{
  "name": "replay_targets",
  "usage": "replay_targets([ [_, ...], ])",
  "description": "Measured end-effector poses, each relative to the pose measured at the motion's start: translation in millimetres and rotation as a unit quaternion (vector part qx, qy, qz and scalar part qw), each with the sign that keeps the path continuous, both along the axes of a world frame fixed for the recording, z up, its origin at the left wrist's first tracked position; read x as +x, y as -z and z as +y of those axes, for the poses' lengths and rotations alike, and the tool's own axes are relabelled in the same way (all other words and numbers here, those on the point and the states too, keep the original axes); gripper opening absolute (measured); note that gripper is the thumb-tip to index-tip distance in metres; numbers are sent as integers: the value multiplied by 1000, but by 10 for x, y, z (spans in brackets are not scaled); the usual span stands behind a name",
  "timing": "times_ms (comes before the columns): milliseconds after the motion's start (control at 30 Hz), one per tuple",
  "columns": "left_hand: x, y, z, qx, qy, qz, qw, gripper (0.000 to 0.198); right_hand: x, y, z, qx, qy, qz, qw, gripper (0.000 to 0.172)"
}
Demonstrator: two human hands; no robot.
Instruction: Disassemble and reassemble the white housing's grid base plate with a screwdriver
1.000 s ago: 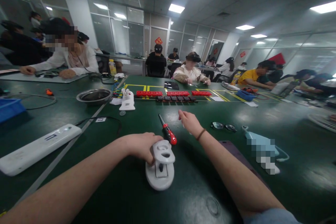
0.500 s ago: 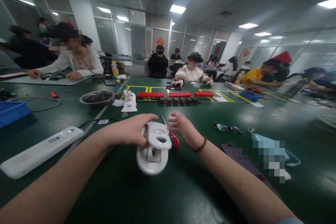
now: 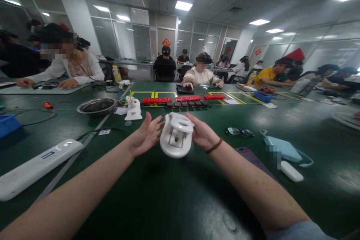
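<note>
A white plastic fixture [image 3: 174, 147], with a rounded base, a wire loop and a ledge with an oval hole, is held up above the green table [image 3: 180, 198]. My right hand [image 3: 203, 133] is closed on its right edge, fingers partly hidden behind it. To the left of the fixture, my left hand [image 3: 146, 135] is open, fingers spread and thumb up; I cannot tell whether its fingertips touch the edge. Farther off, a similar white plastic piece [image 3: 133, 109] stands beside a metal bowl [image 3: 97, 114]. No screwdriver shows now.
On the left lie a white power strip [image 3: 42, 167] and a blue bin [image 3: 8, 124]. Red trays [image 3: 157, 100] and a black strip [image 3: 187, 104] lie ahead. Glasses [image 3: 239, 132], a light-blue power bank [image 3: 284, 149] and a purple phone [image 3: 254, 161] are on the right. Co-workers sit around.
The white fixture has passed from my left hand to my right and moved slightly away and right. My left hand has opened. The red-handled screwdriver has gone out of sight.
</note>
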State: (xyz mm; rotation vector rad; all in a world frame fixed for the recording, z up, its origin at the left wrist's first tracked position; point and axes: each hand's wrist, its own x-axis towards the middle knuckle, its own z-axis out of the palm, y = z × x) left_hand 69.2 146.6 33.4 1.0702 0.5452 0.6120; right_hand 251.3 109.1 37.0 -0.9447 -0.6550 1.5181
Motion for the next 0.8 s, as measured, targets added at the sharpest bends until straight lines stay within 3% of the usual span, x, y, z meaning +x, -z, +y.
replay_targets([
  [100,227,125,-195,-245,-83,-68,963,68,124,52,79,76,122,-113,983,17],
  [200,376,252,-379,-357,-71,-116,924,55,117,141,104,124,196,-173,957,24],
  [333,438,341,-459,-365,-129,-146,910,32,-62,229,34,206,195,-275,919,28],
  [467,437,307,-428,-371,-181,-105,905,31,-184,266,-29,255,204,-371,869,25],
  [633,434,308,-406,-382,-209,-95,895,29,-183,283,-22,262,216,-388,857,25],
  [800,464,397,-449,-383,-206,-80,897,19,-83,216,31,268,242,-326,873,28],
])
